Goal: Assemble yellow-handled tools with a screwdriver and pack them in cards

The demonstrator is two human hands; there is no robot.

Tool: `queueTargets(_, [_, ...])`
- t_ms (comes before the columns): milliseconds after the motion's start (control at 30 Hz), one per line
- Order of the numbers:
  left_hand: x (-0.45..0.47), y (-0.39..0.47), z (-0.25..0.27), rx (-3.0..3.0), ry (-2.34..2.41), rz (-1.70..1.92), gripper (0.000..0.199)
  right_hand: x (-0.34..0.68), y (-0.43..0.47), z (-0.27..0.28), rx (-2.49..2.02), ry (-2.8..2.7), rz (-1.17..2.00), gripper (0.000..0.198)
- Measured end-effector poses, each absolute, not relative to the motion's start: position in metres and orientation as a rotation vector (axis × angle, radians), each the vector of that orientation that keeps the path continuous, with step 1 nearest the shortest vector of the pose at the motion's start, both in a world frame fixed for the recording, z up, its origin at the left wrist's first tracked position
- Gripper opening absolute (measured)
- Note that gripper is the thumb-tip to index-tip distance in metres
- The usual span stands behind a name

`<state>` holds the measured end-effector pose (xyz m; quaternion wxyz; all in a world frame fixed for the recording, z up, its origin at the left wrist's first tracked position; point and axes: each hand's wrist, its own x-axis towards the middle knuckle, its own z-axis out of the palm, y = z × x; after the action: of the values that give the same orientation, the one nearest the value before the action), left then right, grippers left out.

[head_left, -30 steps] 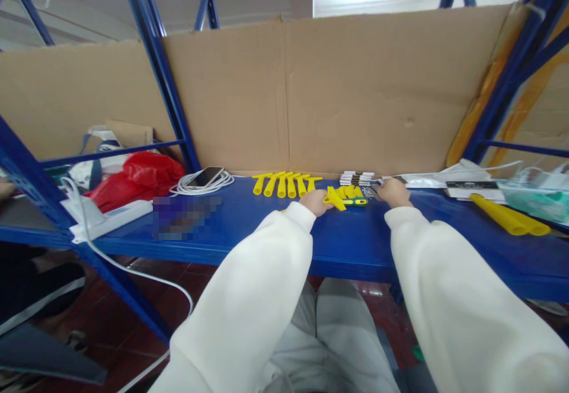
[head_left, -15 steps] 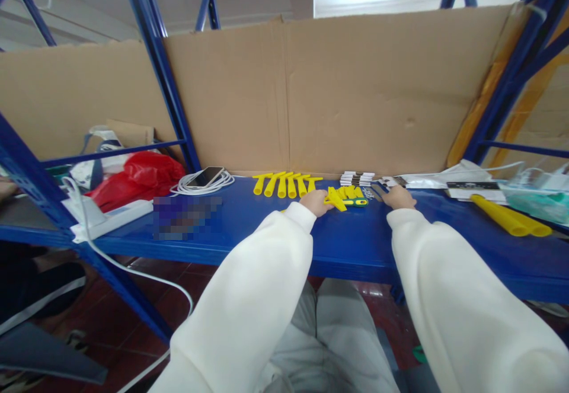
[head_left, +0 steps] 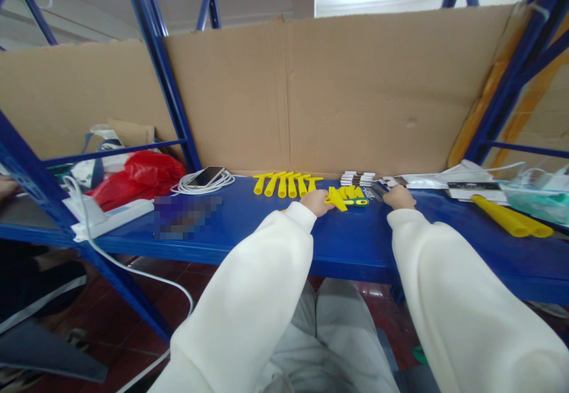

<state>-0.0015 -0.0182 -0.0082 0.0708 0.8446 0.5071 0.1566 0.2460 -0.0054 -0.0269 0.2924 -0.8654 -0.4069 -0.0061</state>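
Note:
My left hand [head_left: 316,203] is closed around the end of a yellow T-shaped plastic handle [head_left: 338,199], held just above the table. Beside that handle lie several small yellow pieces [head_left: 354,191] and a green-and-yellow tool handle [head_left: 357,202]. My right hand [head_left: 399,197] is at the back of the table with its fingers bent together over thin dark strips [head_left: 379,189]; its fingertips are too small to show what they pinch. Tiny silvery parts [head_left: 368,192] lie left of it. To the left, several more yellow T-shaped handles [head_left: 292,185] stand in a row.
Small white boxes [head_left: 357,178] are stacked against the cardboard wall [head_left: 377,85]. At the right lie two long yellow tubes [head_left: 511,216]. Further left are a phone [head_left: 208,176] on a coiled white cable, a power strip [head_left: 119,218] and a red bag [head_left: 142,173]. Blue shelf posts [head_left: 166,79] frame the table.

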Motion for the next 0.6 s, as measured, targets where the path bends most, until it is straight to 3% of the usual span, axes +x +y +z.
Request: queueTargets(600, [-0.0016,-0.0218,-0.0062,2.506,1.506,0.51,0.03,0.2422,-0.0111,-0.0205,-2.221,-0.969,-0.046,0.04])
